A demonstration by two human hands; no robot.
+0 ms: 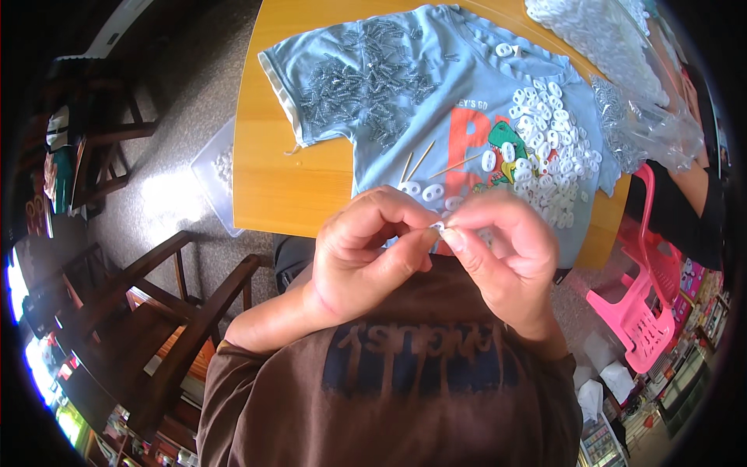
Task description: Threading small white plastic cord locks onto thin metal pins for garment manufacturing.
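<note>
The person in brown sits up against the near edge of the wooden surface (272,183), both hands raised just about over that edge, roughly midway along it. The left hand (350,265) has its grip closed, thumb and forefinger pinching a small white piece (440,226); the right hand (510,261) pinches the same piece from the other side, its grip closed too. The fingertips cover so much of it that I can't tell which way it points or how its long axis runs. Beneath lies a blue T-shirt (447,86), collar toward the far edge, one sleeve reaching toward the far left corner and carrying a heap of grey springs (373,86). Toward the right edge, white two-holed ovals (545,132) are scattered at all angles; one loose oval (489,161) stretches lengthwise from near to far. Between the heaps, thin wooden sticks (421,161) slant from near left to far right, the rightmost lying flatter across. A clear bag (599,39) of white pieces sits by the far right corner.
</note>
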